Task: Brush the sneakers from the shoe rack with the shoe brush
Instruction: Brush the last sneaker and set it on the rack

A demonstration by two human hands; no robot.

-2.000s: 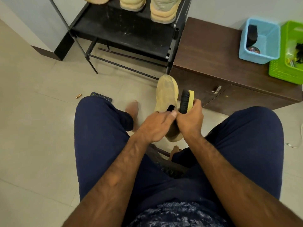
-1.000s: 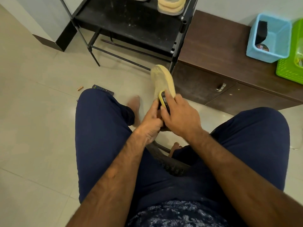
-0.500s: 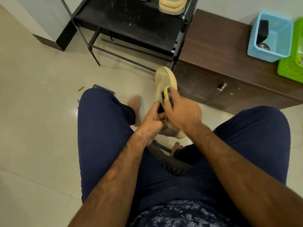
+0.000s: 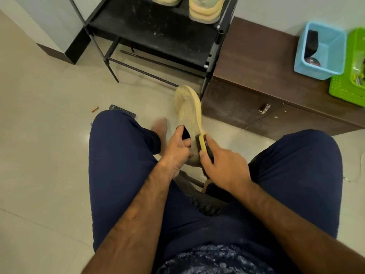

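Left hand gripping sneaker by collar, right hand wrapped round brush at heel. Likely light, soft; hold collar.

The floor is laid with large pale glossy tiles that catch a soft sheen. A plain light wall runs along the back, with a dark skirting at its foot on the left. A black metal rack stands against it. Just beside the rack's right edge is a low brown wooden cabinet with a metal handle. A blue basket and a green basket sit at the right end of the cabinet's top.
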